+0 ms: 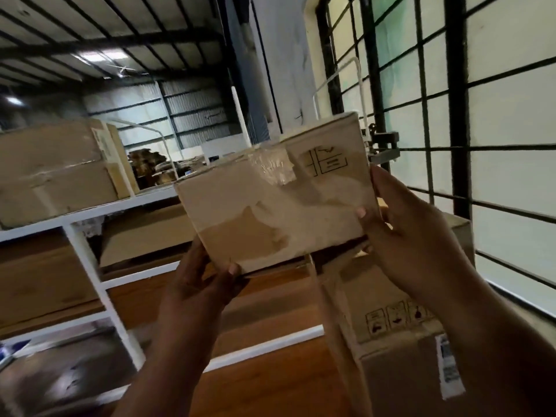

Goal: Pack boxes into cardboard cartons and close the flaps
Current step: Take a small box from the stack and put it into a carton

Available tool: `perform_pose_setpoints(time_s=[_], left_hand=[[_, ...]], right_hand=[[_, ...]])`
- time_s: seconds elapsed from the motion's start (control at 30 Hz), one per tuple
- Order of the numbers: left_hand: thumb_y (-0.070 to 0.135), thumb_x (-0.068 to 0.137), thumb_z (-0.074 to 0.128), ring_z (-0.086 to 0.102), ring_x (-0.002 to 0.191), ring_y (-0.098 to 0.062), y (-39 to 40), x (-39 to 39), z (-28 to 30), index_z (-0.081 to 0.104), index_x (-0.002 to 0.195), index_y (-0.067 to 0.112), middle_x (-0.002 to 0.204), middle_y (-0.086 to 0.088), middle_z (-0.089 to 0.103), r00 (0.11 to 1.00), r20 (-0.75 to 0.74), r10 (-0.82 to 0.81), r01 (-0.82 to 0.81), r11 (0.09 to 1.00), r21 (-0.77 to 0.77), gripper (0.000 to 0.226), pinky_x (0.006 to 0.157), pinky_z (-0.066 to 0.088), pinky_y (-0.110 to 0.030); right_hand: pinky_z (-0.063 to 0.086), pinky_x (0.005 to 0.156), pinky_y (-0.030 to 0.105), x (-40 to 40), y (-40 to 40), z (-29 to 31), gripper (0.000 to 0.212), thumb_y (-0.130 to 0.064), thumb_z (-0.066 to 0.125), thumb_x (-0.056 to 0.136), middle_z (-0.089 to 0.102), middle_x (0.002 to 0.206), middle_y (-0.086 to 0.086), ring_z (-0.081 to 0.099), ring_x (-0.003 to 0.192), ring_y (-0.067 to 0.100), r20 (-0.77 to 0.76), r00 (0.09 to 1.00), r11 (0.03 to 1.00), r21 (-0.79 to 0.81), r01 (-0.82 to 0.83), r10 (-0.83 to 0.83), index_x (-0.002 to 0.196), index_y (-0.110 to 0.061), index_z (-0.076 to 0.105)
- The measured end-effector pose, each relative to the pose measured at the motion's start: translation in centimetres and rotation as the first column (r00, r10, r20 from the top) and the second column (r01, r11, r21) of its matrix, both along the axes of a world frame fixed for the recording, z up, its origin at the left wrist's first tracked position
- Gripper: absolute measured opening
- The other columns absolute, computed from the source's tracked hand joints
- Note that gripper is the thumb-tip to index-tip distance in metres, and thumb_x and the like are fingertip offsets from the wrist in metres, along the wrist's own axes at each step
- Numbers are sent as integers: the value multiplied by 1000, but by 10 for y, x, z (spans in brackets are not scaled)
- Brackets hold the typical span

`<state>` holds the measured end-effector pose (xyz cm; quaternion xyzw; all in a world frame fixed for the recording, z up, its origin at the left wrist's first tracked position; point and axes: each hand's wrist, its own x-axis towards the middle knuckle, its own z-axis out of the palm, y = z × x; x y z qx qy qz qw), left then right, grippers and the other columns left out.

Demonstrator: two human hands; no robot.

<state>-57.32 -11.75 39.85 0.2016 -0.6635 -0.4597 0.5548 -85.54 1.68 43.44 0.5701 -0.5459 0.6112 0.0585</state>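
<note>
I hold a small brown cardboard box (pixel 276 200) up in front of me with both hands. It is tilted, with clear tape on its top edge and printed handling marks near its upper right corner. My left hand (pixel 204 284) grips its lower left corner, thumb on the front face. My right hand (pixel 403 236) grips its right side, thumb on the front near the lower right corner. Below the box at the right stands a larger cardboard carton (pixel 400 350) with handling symbols and a white label.
A white metal rack (pixel 90 260) runs across the left with wooden shelves and big cartons (pixel 57 170) on top. A black window grille (pixel 457 130) fills the right. A white pillar (pixel 282 64) rises behind the box. Stacked cardboard lies far back.
</note>
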Motion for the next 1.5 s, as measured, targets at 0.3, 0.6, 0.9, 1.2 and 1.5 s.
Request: perform_pose_setpoints(time_s=[0.3, 0.6, 0.9, 1.2, 1.5], left_hand=[[23, 100, 75, 72, 130, -23, -10, 162, -45, 60, 152, 43, 145, 5, 71, 986, 42, 163, -165, 985, 58, 58, 103, 60, -48], [36, 95, 78, 75, 120, -16, -10, 222, -258, 73, 128, 47, 124, 11, 80, 935, 251, 250, -331, 870, 366, 35, 102, 58, -43], [25, 108, 69, 70, 123, -3, 25, 228, -398, 66, 144, 33, 132, 18, 76, 848, 522, 94, -306, 891, 336, 37, 101, 58, -25], [28, 107, 69, 71, 104, -4, -25, 182, -386, 75, 135, 33, 123, 14, 76, 680, 718, 151, -472, 839, 270, 28, 92, 58, -33], [19, 99, 73, 78, 95, -28, -36, 153, -379, 83, 107, 18, 88, 10, 76, 447, 880, 161, -620, 765, 175, 13, 84, 62, -32]], right_hand=[[62, 98, 28, 147, -54, -52, 58, -23, 61, 108, 66, 142, -30, 65, 127, -5, 92, 978, 981, 41, -192, 187, 154, -55, 50], [52, 114, 59, 211, -81, -286, 57, -58, 56, 107, 55, 155, -28, 59, 140, 11, 323, 946, 799, 564, -211, 22, 155, -75, 31], [44, 118, 37, 224, -23, -440, 66, -19, 64, 110, 48, 156, -22, 52, 143, 3, 526, 845, 568, 726, -387, -96, 162, -43, 31], [47, 75, 32, 195, -95, -420, 41, -25, 47, 118, 69, 138, 2, 65, 104, 19, 438, 858, 502, 824, -263, -270, 159, -26, 51], [52, 87, 28, 143, -85, -407, 63, -27, 59, 114, 50, 165, 0, 61, 133, 15, 511, 849, 409, 809, -422, -135, 171, -31, 32]])
